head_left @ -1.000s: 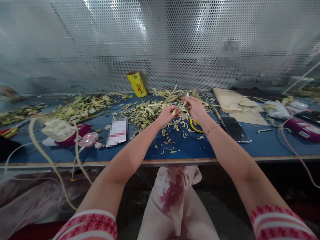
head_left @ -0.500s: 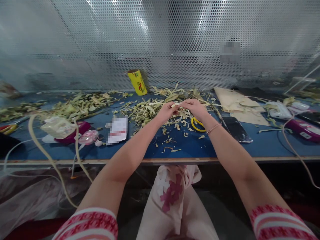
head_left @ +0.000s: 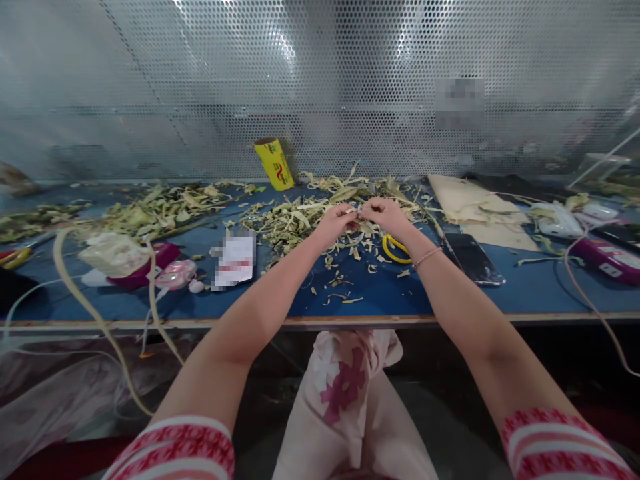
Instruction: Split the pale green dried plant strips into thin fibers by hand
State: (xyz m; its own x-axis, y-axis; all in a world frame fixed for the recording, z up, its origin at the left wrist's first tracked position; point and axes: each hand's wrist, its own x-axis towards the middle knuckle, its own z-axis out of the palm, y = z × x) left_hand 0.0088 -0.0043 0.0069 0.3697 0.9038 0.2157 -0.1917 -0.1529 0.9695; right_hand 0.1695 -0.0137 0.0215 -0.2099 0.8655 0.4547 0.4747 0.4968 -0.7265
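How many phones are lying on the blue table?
1 clearly: a dark phone lies face up right of the right hand. A dark slab at the far right edge may be another; I cannot tell.

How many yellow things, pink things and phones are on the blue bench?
Yellow: 2, the yellow roll and the yellow-handled scissors
Pink: 2, the pink case and the magenta box
Phones: 1, the black phone
Total: 5

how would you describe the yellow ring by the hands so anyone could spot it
On the blue table, look just right of the pale leaf scraps, under the right hand. The yellow ring lies flat there, the only bright loop among them.
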